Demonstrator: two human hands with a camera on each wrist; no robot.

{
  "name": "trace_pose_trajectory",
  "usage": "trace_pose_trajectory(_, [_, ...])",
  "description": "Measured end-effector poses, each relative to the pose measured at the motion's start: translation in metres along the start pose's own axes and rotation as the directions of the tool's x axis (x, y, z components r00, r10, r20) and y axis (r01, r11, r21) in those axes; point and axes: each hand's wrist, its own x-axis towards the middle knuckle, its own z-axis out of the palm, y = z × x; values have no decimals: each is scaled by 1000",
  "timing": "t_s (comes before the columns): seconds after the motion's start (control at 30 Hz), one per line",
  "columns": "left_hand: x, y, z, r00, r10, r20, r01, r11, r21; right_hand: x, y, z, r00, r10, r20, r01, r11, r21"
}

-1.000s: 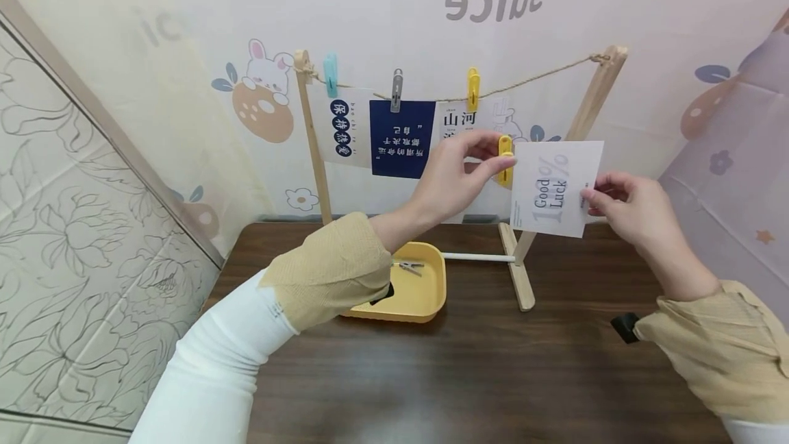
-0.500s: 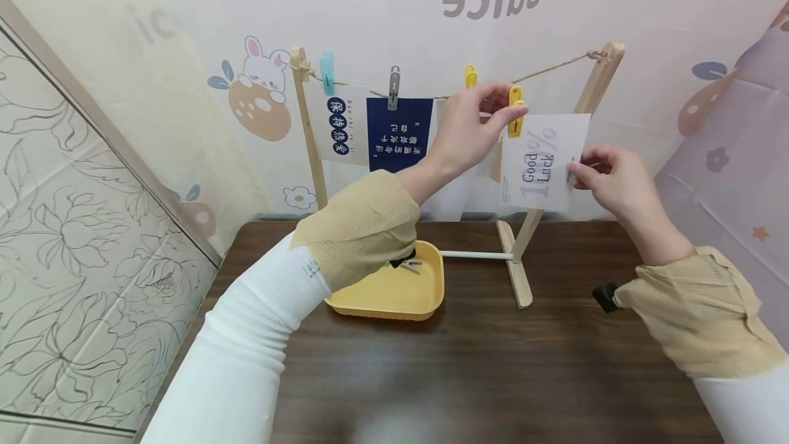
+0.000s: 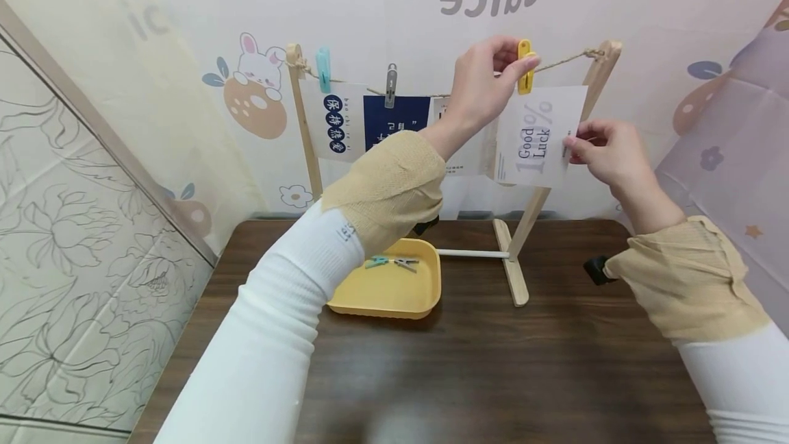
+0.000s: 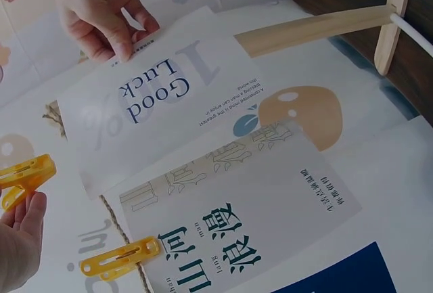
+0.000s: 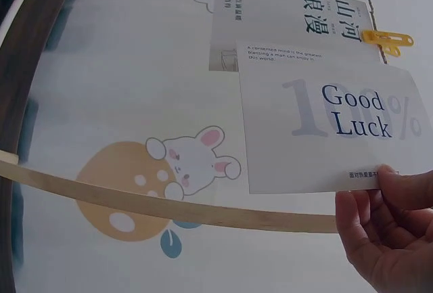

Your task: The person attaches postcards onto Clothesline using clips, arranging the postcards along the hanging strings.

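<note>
A white "Good Luck" card (image 3: 535,132) is pinched at its right edge by my right hand (image 3: 613,149), its top edge overlapping the rope (image 3: 557,62) in the head view. With thumb and fingers my left hand (image 3: 487,77) pinches a yellow clothespin (image 3: 525,67) just above the card's top. In the left wrist view this clothespin (image 4: 28,178) stands apart from the card. Another yellow clothespin (image 5: 387,38) holds a white card with Chinese characters (image 5: 291,22) on the rope; my left hand hides it in the head view.
A grey clothespin (image 3: 391,85) holds a navy card (image 3: 394,118) and a light-blue one (image 3: 323,70) a white card (image 3: 335,125). The rope spans wooden posts (image 3: 533,221). A yellow tray (image 3: 394,310) with clothespins (image 3: 405,264) sits on the brown table (image 3: 468,362).
Both hands have risen, bringing the yellow clothespin and the "Good Luck" card up to the rope. The left hand has also moved right, while the right hand has shifted slightly left.
</note>
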Motion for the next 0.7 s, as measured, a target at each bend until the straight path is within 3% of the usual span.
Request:
trace_pose_trajectory(0.33, [21,-1,5,997,-46,-55,45,999,-9,13,0,-7,1000,-30,2,30,992,123])
trace_pose_trajectory(0.7, [35,-6,15,991,-85,-108,82,996,-29,21,2,-9,999,42,33,-47,986,162])
